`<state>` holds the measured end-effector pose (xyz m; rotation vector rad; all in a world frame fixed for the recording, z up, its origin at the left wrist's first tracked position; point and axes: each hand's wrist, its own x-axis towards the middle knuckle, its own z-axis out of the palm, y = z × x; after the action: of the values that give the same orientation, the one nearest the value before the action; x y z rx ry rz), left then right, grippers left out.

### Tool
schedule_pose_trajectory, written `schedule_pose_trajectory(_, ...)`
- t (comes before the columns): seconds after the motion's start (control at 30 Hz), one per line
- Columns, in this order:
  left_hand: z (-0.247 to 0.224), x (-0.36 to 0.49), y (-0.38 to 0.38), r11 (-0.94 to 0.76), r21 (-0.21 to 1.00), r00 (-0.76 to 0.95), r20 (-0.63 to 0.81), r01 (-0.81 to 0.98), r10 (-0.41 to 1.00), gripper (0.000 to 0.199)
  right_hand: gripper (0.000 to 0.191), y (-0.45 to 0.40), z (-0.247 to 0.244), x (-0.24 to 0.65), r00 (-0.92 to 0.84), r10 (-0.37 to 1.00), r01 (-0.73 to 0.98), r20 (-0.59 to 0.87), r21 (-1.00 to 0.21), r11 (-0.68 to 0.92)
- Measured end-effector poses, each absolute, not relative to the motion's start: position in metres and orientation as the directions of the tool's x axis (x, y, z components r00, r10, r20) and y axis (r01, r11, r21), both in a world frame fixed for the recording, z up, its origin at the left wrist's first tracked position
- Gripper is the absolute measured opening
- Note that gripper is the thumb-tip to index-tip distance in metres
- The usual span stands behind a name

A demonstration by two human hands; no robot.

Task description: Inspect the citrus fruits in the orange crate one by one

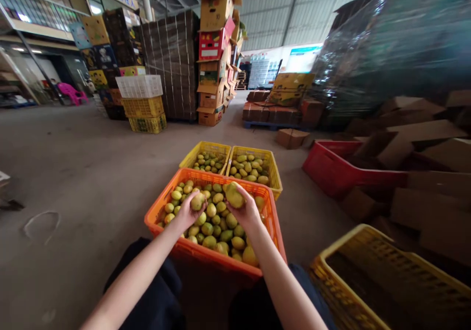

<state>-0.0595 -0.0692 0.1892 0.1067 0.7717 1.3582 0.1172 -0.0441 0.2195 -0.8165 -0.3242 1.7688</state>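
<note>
Floor: grey, across the scene. Right side: tall plastic-wrapped stack. Left of centre, further back: dark wrapped stack, column of cartons just beside it, on its right. Lower right: big yellow crate, partly cut off by the frame edge. Red crate behind it, loose cardboard in and around. Centre: orange crate in front of the person's legs, full of green-yellow fruit. Two yellow crates past its far rim, side by side: left one and right one, both holding similar fruit. Right hand over the orange crate, right of its middle; fingers clamped on larger fruit, yellow-green, lumpy. Left hand over the same crate, left of its middle; fingers clamped on smaller fruit, yellow-green, roundish. The two held fruits are apart.
</note>
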Motion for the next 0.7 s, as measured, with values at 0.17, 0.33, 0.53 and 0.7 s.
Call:
schedule_pose_trajectory(0.17,0.210,-0.055,-0.043,0.217,0.325,0.091,-0.361,-0.921,0.928,0.019,0.015,-0.040,0.234,0.107,-0.248,0.916,-0.772,-0.315,-0.507,-0.383)
schedule_pose_trajectory(0.33,0.227,-0.030,-0.027,0.142,0.382,0.036,-0.271,-0.913,0.962,0.026,0.027,-0.029,0.236,0.098,-0.192,0.904,-0.807,-0.383,-0.463,-0.368)
schedule_pose_trajectory(0.53,0.223,-0.003,-0.014,0.142,0.363,0.020,-0.319,-0.921,0.947,0.033,0.036,-0.017,0.233,0.096,-0.239,0.912,-0.794,-0.332,-0.474,-0.380)
schedule_pose_trajectory(0.7,0.216,0.011,-0.006,0.155,0.327,0.037,-0.339,-0.932,0.940,0.042,0.030,-0.012,0.226,0.102,-0.118,0.920,-0.852,-0.373,-0.437,-0.287)
